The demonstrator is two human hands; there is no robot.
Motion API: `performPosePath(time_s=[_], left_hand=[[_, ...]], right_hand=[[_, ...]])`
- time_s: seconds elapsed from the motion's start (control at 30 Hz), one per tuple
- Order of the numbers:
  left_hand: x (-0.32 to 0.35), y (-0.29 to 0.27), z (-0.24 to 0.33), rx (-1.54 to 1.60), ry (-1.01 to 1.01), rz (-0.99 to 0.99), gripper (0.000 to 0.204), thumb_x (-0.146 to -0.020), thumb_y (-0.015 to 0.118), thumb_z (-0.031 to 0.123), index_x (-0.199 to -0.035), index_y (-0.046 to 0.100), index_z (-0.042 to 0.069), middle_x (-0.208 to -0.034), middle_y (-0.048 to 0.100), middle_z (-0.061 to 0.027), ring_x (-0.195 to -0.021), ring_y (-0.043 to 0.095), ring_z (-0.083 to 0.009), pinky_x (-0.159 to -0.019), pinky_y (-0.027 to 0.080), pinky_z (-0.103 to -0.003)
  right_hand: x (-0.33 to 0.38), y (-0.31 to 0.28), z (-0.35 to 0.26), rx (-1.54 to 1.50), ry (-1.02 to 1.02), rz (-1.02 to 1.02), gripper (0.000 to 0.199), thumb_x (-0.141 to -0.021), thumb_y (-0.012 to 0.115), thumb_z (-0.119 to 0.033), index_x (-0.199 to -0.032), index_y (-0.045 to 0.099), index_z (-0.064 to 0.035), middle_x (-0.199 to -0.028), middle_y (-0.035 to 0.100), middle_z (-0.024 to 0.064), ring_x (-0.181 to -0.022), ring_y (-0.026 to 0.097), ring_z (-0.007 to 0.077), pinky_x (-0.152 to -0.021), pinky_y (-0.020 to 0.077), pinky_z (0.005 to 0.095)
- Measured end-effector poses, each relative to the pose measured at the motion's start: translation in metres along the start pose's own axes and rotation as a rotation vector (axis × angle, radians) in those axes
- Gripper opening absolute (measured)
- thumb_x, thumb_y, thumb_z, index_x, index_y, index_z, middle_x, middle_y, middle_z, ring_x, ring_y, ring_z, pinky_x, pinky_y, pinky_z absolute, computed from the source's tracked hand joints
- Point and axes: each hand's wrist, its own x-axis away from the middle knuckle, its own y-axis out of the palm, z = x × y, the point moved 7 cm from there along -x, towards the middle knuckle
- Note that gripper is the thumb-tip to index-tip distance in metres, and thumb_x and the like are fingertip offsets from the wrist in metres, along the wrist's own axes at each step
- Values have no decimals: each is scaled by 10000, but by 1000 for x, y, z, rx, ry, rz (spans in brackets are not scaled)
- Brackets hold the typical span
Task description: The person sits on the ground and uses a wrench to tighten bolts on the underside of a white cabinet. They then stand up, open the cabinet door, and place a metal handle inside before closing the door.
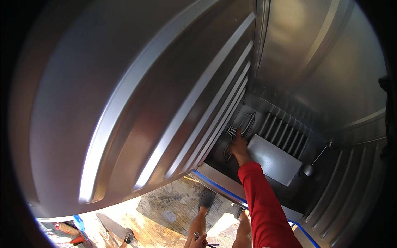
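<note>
I am looking down into a stainless steel cabinet [136, 95]. My right hand [238, 145], in a red sleeve, reaches to the cabinet floor and grips a bent metal heating tube [248, 122] lying there. Right beside the hand sits a flat grey metal box [275, 159] in front of a row of ribbed slots [285, 132]. My left hand [198, 241] hangs low outside the cabinet, near my legs, closed around a small dark tool [213, 244].
Ribbed shelf rails [215, 111] line the left wall and more rails [351, 194] the right. A thin rod with a round knob [308, 169] stands right of the box. The cabinet's front edge carries blue tape [219, 187]. My feet in grey clogs [206, 199] stand on stained concrete.
</note>
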Motion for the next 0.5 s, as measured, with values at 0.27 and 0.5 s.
performPosePath(time_s=[0.27,0.5], left_hand=[[11,20,-24,-388,362,119,335,-987,557,322,-833,626,33,-653,575,-73,-552,515,-150,-494,401,-323],[1,23,-30,75,-85,48,335,-991,550,325,-770,591,77,-630,527,-45,-529,469,-141,-458,361,-309]], right_hand=[[-9,-27,-13,129,-232,60,482,-819,546,-61,-1298,560,-12,-759,688,227,-763,697,414,-702,551,528],[-12,-23,-12,327,-333,30,402,-906,499,-90,-1286,562,27,-752,693,212,-703,703,373,-633,561,494]])
